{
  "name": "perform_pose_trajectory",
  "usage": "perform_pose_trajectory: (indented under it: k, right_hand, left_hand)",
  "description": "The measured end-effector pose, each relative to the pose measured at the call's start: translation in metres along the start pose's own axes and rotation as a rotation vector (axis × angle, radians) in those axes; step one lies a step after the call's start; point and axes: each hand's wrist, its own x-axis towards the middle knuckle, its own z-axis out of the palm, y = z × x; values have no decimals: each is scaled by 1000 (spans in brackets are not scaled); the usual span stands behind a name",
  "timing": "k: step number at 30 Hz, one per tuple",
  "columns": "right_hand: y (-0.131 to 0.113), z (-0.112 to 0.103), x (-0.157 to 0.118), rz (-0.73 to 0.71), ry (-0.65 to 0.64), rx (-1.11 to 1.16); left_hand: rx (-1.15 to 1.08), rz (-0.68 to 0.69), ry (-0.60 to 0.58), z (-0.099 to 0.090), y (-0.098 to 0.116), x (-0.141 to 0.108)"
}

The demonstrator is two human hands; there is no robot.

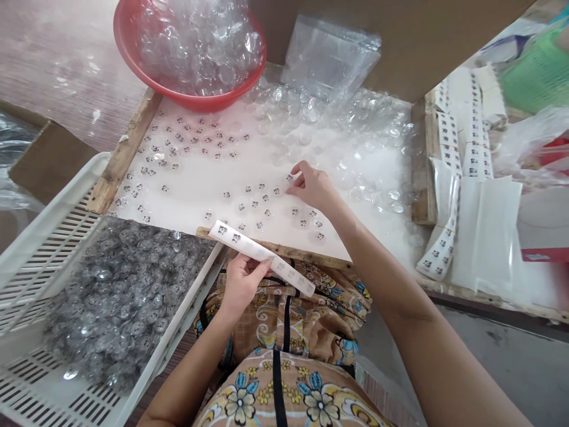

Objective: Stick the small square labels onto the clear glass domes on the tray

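Note:
My left hand (246, 281) is closed on a white sticker strip (284, 267), pinched between thumb and fingers at the board's front edge. Dark animal-face stickers show near its far end; paler marks appear along the nearer part. Above the white board (195, 196) my right hand (306, 185) has its index finger and thumb apart. Beside the index fingertip is a small animal-face sticker (288, 177); whether the finger touches it is unclear. Clear round pieces with such stickers (255, 204) lie about the hand and at the board's left. Plain clear discs (306, 137) spread across its far and right side.
A red basin (208, 102) heaped with clear pieces stands at the back left. A white basket (40, 246) holds many stickered pieces (120, 296). Wooden rails (127, 151) edge the board. Clear plastic sleeves (331, 56) lie behind; rolled sticker strips (448, 154) are at right.

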Motion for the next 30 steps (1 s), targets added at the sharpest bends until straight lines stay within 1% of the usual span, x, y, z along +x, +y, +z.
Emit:
perform_pose_trajectory:
  k: [2,8,14,19,21,25,30]
  right_hand:
    - [2,2,0,-3,2,-3]
    - [6,9,2,-45,84,-58]
    - [6,7,6,-40,85,-35]
    - [7,7,4,4,96,21]
    - [7,8,1,-26,98,-7]
    - [5,10,-4,-137,83,-102]
    - [9,4,-17,-220,-2,-154]
  left_hand:
    - [1,-3,1,0,1,0]
    - [11,-9,-4,-1,1,0]
    - [4,-8,-6,0,-1,0]
    - [-6,0,-1,0,-1,0]
    - [-13,2,2,0,0,0]
    - [-22,5,-3,0,0,1]
    - [-29,-9,11,-1,1,1]
